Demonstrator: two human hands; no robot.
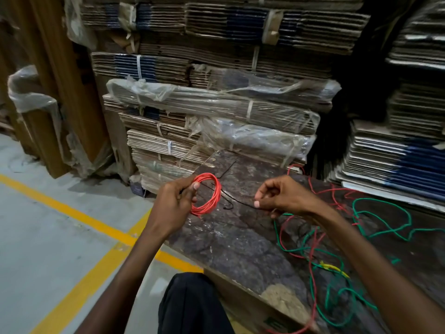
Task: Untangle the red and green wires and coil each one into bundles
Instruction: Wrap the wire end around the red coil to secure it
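Left hand (177, 197) holds one red coil (209, 194); right hand (280, 196) pinches one thin strand (237, 201).

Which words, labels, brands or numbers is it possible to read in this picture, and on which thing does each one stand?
No text can be read in this picture.
A small dark label on the side of the cardboard box at the bottom edge: too small and blurred to read.
The blue printed bands on the stacked flat cartons: only colour shows, no letters.
The red wire coil and the green wire: no markings visible.
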